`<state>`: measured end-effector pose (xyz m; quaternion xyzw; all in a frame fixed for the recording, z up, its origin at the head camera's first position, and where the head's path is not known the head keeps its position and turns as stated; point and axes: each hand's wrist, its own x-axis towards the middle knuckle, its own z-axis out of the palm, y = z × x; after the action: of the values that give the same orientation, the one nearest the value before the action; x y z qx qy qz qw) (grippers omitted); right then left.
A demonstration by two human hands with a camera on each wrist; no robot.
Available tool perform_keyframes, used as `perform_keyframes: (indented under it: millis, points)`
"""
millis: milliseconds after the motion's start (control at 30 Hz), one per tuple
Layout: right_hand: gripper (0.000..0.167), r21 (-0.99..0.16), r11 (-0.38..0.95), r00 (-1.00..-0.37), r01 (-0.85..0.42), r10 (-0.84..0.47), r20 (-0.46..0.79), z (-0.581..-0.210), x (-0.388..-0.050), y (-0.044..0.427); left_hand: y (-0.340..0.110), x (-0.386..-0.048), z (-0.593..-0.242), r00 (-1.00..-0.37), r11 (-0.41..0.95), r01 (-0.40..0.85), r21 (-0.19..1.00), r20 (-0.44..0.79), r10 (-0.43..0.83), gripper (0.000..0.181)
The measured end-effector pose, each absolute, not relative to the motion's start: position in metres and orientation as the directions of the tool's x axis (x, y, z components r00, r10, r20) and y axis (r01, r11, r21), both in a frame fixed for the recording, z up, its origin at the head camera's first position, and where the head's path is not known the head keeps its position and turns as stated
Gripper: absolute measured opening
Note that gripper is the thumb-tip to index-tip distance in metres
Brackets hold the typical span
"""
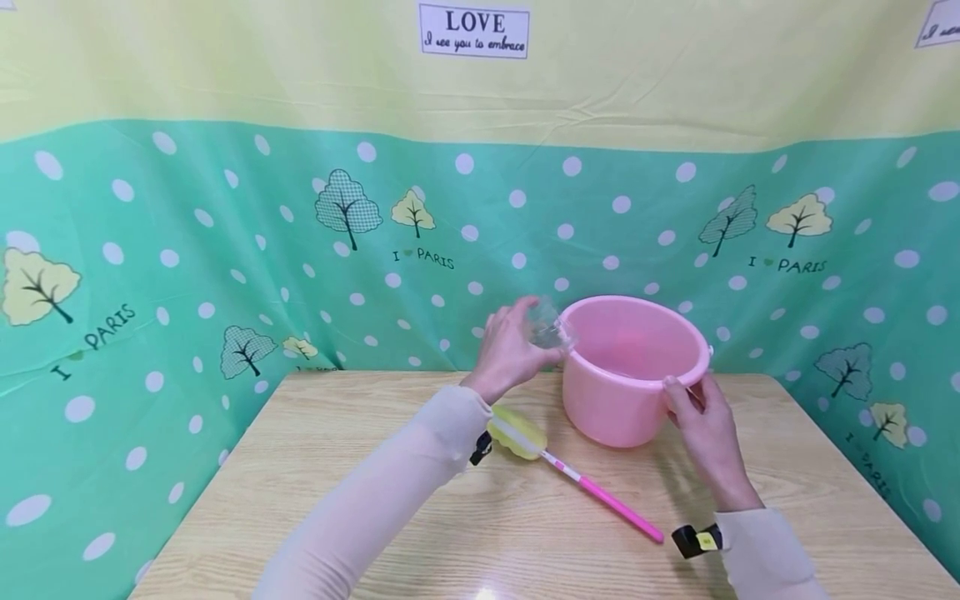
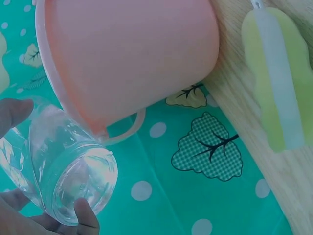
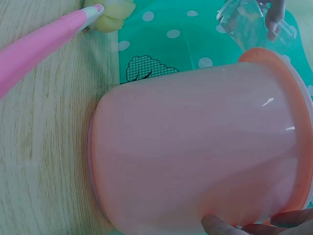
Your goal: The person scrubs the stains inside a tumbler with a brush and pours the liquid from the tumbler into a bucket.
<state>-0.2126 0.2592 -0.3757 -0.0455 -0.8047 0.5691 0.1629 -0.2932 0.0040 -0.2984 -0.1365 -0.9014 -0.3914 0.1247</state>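
My left hand (image 1: 513, 346) grips a clear cup (image 1: 549, 325) beside the left rim of a pink bucket (image 1: 611, 404). In the left wrist view the cup (image 2: 73, 166) is tilted, its round base facing the camera and its far end by the bucket's rim. Whether it holds any liquid I cannot tell. On the bucket's right side, my right hand (image 1: 701, 421) holds the rim, thumb on top and fingers against the outer wall. The bucket stands upright on the table. In front of it lies a brush with a yellow sponge head (image 1: 517, 433) and a pink handle (image 1: 618, 504).
The wooden table (image 1: 360, 467) carries the bucket and the brush. Behind and at both sides hangs a green and yellow printed cloth (image 1: 420, 308), close to the bucket's back. A white bucket handle (image 2: 129, 129) loops beside the rim.
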Motion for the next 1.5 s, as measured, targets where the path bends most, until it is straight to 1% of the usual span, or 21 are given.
perform_keyframes:
  millis: [533,1500]
  points:
    - [0.072,-0.924,0.364,-0.941,-0.115,0.258,0.219,-0.374,-0.213,0.260,0.005,-0.295,-0.293,-0.924,0.679,0.360,0.640,0.345,0.165,0.091]
    - [0.073,-0.925,0.362,-0.942,-0.117,0.254,0.219,-0.376,-0.212,0.259,0.005,-0.296,-0.286,-0.925,0.717,0.364,0.594,0.317,0.208,0.089]
